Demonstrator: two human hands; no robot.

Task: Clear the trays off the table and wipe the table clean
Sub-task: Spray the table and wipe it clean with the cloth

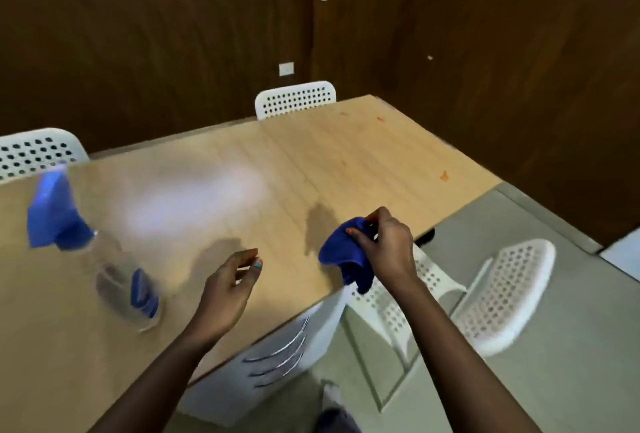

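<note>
My right hand (386,247) grips a bunched blue cloth (341,252) just above the near right part of the wooden table (346,162). My left hand (230,285) hovers over the table near its front edge with loosely curled fingers and holds nothing. A clear spray bottle (104,259) with a blue trigger head stands on the table to the left of my left hand, blurred. Small orange stains (444,176) mark the table's far right part. No trays are in view.
White perforated chairs stand at the far side (296,98), the far left (34,152) and near the right edge (502,297). A white drawer unit (277,353) sits under the table's front. Dark wood panelling (156,34) lines the wall behind.
</note>
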